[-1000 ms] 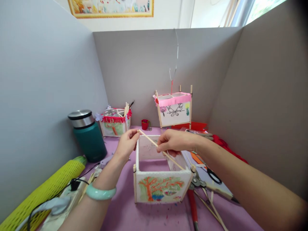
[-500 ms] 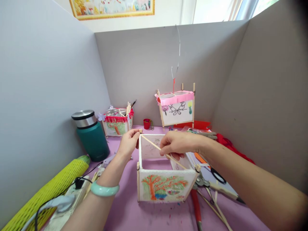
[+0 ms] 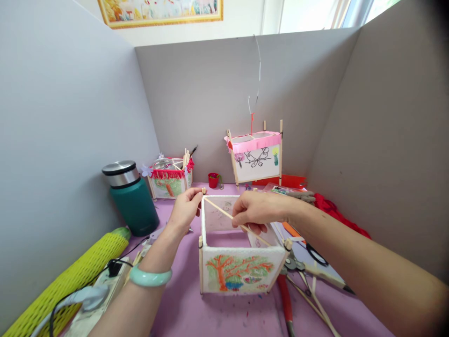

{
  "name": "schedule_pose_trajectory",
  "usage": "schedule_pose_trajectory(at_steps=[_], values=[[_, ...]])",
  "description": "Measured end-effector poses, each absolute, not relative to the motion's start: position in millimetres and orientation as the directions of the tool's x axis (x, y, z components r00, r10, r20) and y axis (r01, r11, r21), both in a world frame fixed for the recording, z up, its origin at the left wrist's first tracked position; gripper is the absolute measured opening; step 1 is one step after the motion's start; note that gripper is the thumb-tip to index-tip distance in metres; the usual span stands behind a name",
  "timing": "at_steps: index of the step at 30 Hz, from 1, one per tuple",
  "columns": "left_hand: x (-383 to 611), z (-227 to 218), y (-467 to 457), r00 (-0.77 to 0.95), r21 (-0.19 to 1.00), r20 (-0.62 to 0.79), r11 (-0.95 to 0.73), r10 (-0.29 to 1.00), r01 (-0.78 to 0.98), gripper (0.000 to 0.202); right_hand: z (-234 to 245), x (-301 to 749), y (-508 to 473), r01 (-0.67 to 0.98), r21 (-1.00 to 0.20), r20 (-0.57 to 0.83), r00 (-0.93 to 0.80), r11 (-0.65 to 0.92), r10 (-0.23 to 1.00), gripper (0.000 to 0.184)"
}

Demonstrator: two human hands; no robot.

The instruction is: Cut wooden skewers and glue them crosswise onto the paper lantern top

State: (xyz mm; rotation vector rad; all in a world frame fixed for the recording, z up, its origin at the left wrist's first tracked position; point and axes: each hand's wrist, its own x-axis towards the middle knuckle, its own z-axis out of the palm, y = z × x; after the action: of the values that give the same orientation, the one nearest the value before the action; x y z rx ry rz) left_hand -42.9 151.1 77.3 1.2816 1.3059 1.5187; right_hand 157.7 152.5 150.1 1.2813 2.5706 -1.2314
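Note:
An open-topped square paper lantern (image 3: 242, 270) with wooden corner posts and white-edged sides stands on the purple tabletop. An orange tree is drawn on its near side. My left hand (image 3: 185, 209) pinches its far left corner post. Between the fingers of my right hand (image 3: 252, 211), above the opening, is a thin wooden stick (image 3: 218, 208). The stick slants across the top from the far left corner towards the near right one. My right fingertips are partly hidden behind the hand.
Pliers (image 3: 285, 295), scissors (image 3: 317, 255) and loose sticks lie at right. A teal bottle (image 3: 135, 201), a yellow-green mesh-covered roll (image 3: 70, 281) and a power strip (image 3: 91, 299) are on the left. Behind are a pink-trimmed lantern (image 3: 257, 159) on a wire, a red-fringed lantern (image 3: 168, 185) and grey partitions.

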Motion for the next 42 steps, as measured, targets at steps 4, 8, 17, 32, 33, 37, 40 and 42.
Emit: schedule_pose_trajectory(at_steps=[4, 8, 17, 32, 33, 37, 40, 42], values=[[-46, 80, 147, -0.200, 0.973, 0.220, -0.200, 0.955, 0.116, 0.033, 150, 156, 151, 0.684, -0.647, -0.342, -0.655, 0.336, 0.674, 0.015], [-48, 83, 144, -0.165, 0.967, 0.226, -0.200, 0.960, 0.159, 0.033, 150, 157, 151, 0.695, -0.616, -0.337, -0.658, 0.371, 0.674, 0.015], [-49, 84, 145, -0.217, 0.977, 0.200, -0.178, 0.955, 0.119, 0.031, 149, 155, 153, 0.657, -0.634, -0.292, -0.693, 0.409, 0.660, 0.012], [-53, 89, 141, -0.176, 0.948, 0.238, -0.189, 0.955, 0.257, 0.038, 147, 159, 155, 0.393, -0.822, -0.012, -0.736, 0.413, 0.677, 0.012], [-54, 93, 136, -0.214, 0.926, 0.283, -0.209, 0.935, 0.315, 0.041, 150, 159, 152, 0.372, -0.817, 0.042, -0.724, 0.441, 0.689, 0.013], [-44, 122, 95, -0.341, 0.609, 0.726, -0.328, 0.597, 0.722, 0.028, 165, 163, 138, 0.316, -0.771, 0.242, -0.658, 0.553, 0.713, 0.015], [-26, 145, 53, -0.051, 0.135, 0.974, -0.378, 0.223, 0.916, 0.024, 177, 168, 121, 0.361, -0.699, 0.279, -0.657, 0.617, 0.701, 0.017], [-14, 155, 30, 0.262, -0.186, 0.954, -0.403, 0.143, 0.896, 0.035, 184, 172, 105, 0.385, -0.624, 0.271, -0.710, 0.681, 0.650, 0.017]])
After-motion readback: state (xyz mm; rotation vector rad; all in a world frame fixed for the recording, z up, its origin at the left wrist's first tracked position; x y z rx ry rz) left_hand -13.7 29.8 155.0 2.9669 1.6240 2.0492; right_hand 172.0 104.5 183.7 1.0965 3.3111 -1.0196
